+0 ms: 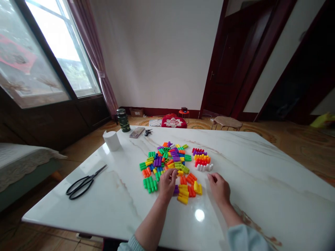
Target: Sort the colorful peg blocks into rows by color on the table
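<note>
A heap of small plastic blocks (167, 162) in green, purple, orange, yellow and blue lies at the middle of the white marble table (261, 174). My left hand (167, 184) rests on the heap's near edge, fingers curled over the blocks; what it grips is hidden. Just right of the heap sits a tidy stack of block rows (202, 159): purple, yellow, red and white. My right hand (219, 188) lies on the table below that stack, fingers loosely curled with nothing visible in them.
Black scissors (85, 182) lie at the table's left. A white roll (112, 140), a dark bottle (123, 120), a phone (136, 132) and keys (148, 132) sit near the far edge. A bed (23, 164) stands left, a stool (227, 122) and doors behind.
</note>
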Available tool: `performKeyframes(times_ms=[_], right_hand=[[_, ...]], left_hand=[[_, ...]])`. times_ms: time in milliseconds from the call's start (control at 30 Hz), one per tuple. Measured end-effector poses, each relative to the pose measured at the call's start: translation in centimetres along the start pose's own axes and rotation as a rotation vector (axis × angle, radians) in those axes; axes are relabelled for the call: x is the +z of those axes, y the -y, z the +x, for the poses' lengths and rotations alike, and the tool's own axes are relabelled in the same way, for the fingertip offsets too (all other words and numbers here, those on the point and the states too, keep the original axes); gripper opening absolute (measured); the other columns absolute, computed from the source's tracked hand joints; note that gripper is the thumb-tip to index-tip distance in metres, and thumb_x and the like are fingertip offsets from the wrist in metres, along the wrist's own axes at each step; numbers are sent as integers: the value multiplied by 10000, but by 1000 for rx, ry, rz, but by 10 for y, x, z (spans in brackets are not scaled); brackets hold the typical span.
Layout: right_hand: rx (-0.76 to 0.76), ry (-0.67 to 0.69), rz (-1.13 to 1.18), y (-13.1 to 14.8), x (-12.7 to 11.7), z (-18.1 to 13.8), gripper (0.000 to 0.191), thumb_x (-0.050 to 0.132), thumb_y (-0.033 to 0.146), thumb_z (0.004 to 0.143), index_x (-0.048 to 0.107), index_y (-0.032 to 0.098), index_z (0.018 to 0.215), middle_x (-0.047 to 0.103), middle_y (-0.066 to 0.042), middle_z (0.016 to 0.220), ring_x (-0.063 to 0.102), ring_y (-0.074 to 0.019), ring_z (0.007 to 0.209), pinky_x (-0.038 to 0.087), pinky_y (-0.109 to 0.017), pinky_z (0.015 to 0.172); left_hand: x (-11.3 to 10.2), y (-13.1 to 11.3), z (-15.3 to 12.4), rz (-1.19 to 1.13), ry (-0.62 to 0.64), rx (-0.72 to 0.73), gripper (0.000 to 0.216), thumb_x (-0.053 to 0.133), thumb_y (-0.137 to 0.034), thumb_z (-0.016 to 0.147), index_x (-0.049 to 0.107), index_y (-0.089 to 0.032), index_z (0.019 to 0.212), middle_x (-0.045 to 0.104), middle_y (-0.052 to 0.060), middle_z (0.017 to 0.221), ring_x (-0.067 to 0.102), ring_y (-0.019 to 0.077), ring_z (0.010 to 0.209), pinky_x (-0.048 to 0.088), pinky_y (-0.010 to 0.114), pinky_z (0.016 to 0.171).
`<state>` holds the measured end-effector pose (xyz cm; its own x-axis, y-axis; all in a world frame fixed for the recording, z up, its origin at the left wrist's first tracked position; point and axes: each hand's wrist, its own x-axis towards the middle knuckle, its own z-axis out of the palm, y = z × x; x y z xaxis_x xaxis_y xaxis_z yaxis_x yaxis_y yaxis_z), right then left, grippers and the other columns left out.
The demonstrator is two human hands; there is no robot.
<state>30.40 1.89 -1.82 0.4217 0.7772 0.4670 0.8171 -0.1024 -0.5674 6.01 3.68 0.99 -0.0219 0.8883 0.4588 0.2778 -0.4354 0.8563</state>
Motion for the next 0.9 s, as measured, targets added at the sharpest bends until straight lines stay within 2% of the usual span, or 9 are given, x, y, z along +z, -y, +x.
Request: performKeyframes(times_ms=[100,200,367,467,533,633,733,833,900], right_hand=[[-188,217,-245,16,-5,-9,394,486,463,890,624,226,607,680,-56,626,570,-166,538,284,-268,523],[-351,328,-364,29,-7,-11,340,497,375,904,678,232,654,722,-52,690,614,-157,578,255,-261,527],[-331,364,-437,35,-7,-8,366,463,366,931,717,238,700,736,-62,705,659,-175,612,252,-271,521],[-326,383,-432,36,-8,-7,363,461,366,931,726,239,718,743,-66,721,677,-182,640,270,-273,527],[-316,400,-430,39,-10,-7,367,457,364,933,731,236,727,747,-68,739,686,-183,662,287,-272,535],[-310,417,-430,45,-16,-7,386,432,333,947,737,225,735,750,-69,757,694,-176,687,305,-269,550],[-308,425,-436,48,-19,-7,388,424,311,954,736,220,742,749,-63,758,695,-166,691,306,-267,556],[-305,432,-438,49,-20,-7,379,430,317,956,731,224,746,747,-54,755,694,-165,690,302,-267,558],[-305,436,-435,48,-19,-7,382,427,318,959,728,228,742,747,-49,753,692,-164,687,301,-266,562]], left_hand=[[0,-1,0,-15,-21,-33,355,461,-440,952,685,-181,861,710,42,735,655,158,633,518,251,575],[1,-1,-1,-36,-40,-66,367,475,-460,942,679,-175,832,701,37,696,643,153,594,514,249,555],[0,1,-3,-52,-70,-89,333,496,-438,935,674,-170,848,696,39,699,652,156,602,524,255,564],[-3,1,14,49,-77,11,224,511,-336,925,676,-185,918,710,58,845,676,175,756,547,280,666],[-6,-1,38,175,-23,121,196,505,-247,903,683,-195,968,697,72,956,664,193,890,547,319,778],[-9,-3,83,407,191,182,249,576,-195,831,696,-195,1049,660,93,1115,599,239,1092,484,402,973],[-8,-4,123,672,557,167,484,712,-221,707,664,-250,1188,580,82,1303,482,307,1257,386,482,1083],[-6,-4,151,882,875,133,701,779,-236,606,600,-328,1278,473,47,1433,353,358,1354,339,518,1106],[-5,-4,161,955,999,113,718,792,-258,592,594,-344,1277,484,43,1415,373,353,1336,349,498,1097]])
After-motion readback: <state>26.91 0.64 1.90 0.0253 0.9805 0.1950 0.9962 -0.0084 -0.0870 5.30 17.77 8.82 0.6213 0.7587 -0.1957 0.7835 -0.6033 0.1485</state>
